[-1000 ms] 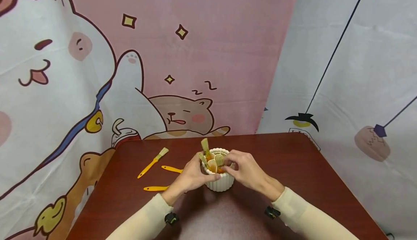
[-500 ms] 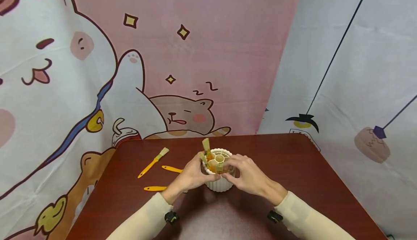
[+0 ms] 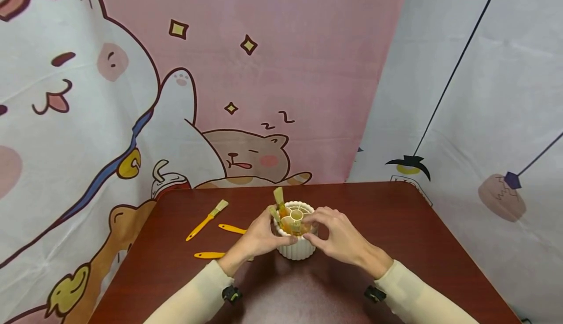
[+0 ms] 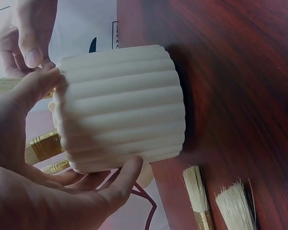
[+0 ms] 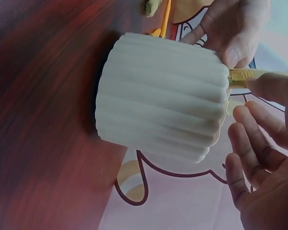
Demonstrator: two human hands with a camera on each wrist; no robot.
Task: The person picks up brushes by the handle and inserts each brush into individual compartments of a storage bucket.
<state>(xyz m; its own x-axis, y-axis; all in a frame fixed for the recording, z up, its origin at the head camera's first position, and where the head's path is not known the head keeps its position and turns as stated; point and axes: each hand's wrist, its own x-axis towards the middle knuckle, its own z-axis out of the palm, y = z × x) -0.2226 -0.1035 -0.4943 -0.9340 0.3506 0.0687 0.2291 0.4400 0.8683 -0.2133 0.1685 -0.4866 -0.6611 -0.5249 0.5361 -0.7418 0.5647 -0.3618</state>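
The near brush (image 3: 296,227) stands inside the ribbed white holder (image 3: 296,252), at its near side, bristles up, its long axis running roughly along the holder's own upright axis. It lies just left of the right hand (image 3: 342,233), and that relation looks like the one that matters most. The right hand's thumb and fingers are spread apart around the bristle end; whether the thumb touches the bristles cannot be told. The left hand (image 3: 258,237) grips the holder, thumb at the near rim just beside the brush, fingers around the left side. Two more brushes poke up within: the far-left brush (image 3: 279,196), tall, and the left-rim brush (image 3: 274,214), leaning outward. Left on the tabletop (image 3: 396,226) lie three others: the left brush (image 3: 206,220) in full sight, the middle brush (image 3: 231,228) and the lower brush (image 3: 209,255) largely covered by the left hand and wrist. Handles inside the holder are mostly hidden, and fingers mask part of its compartments.
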